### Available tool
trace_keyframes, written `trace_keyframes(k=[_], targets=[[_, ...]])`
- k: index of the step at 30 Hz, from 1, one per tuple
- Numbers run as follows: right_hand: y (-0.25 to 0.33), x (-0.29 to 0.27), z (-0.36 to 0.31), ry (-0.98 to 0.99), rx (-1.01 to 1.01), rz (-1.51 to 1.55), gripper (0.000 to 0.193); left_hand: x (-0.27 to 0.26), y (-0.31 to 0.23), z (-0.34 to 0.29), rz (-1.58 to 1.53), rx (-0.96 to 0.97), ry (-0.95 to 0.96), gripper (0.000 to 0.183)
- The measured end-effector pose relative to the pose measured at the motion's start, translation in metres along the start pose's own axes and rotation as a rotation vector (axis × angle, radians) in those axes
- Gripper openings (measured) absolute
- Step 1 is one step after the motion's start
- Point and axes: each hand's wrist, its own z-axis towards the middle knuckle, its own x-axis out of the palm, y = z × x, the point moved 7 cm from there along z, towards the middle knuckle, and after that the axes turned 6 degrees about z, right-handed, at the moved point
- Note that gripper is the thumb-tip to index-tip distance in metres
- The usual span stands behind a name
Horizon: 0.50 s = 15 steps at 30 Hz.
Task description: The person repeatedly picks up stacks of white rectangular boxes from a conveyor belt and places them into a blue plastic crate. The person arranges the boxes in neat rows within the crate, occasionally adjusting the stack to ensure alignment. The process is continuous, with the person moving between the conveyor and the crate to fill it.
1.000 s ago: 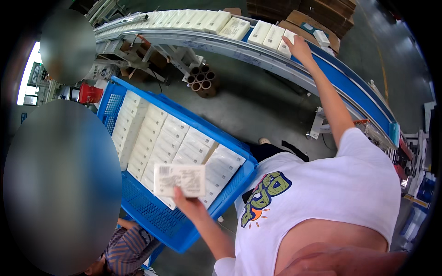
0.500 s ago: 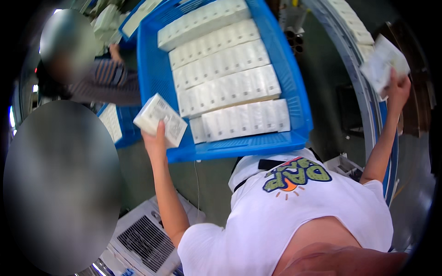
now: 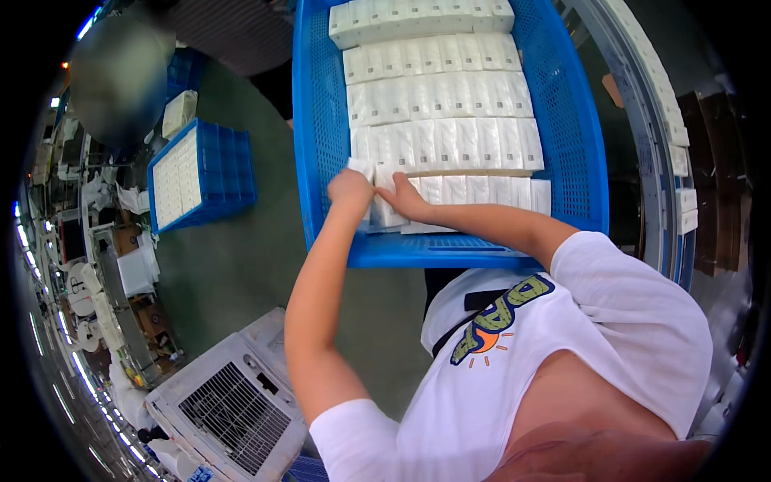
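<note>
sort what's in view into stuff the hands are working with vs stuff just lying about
In hand:
left hand and right hand, both pressing white packs into the near row
big blue crate, holding rows of packs

Lying about:
small blue crate of packs on the floor
conveyor with packs at right
white fan unit at lower left

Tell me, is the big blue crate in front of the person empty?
No, the big blue crate holds rows of white packs, and both hands, left hand and right hand, press packs into its near row.
</note>
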Motion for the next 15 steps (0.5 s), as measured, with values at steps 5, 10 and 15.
trace_keyframes(k=[5, 10, 15], targets=[[-0.018, 0.006, -0.025, -0.043, -0.062, -0.239, 0.041, 0.078, 0.001, 0.039, -0.094, -0.119, 0.247, 0.08], [0.001, 0.001, -0.012, 0.449, 0.042, -0.674, 0.049, 0.061, -0.021, 0.007, 0.474, 0.318, 0.517, 0.048], [-0.027, 0.038, 0.01, 0.574, -0.134, -0.828, 0.037, 0.07, -0.067, 0.007, 0.703, 0.436, 0.409, 0.027]])
